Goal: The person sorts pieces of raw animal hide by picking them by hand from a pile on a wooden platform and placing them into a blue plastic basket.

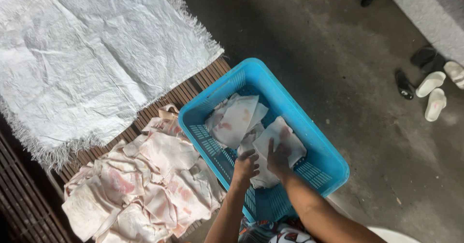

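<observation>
— What do the hands have hold of?

— Both are inside the blue plastic basket, on pale, pink-stained pieces of cloth lying there. The left hand is curled, fingers closed on the cloth at the basket's near side. The right hand lies flatter, fingers spread and pressed down on the top piece; whether it grips it, I cannot tell.

— Anything else in the basket?

— Another folded pale piece toward the far corner, touching the ones under the hands.

— And around the basket?

— Just beside its left wall, a heap of the same stained cloths lies on a slatted wooden platform. Farther along the platform a white woven sack with frayed edges is spread flat. The basket's right side hangs over a grey concrete floor. Well apart, near the floor's far right edge, lie white slippers and dark sandals.
</observation>
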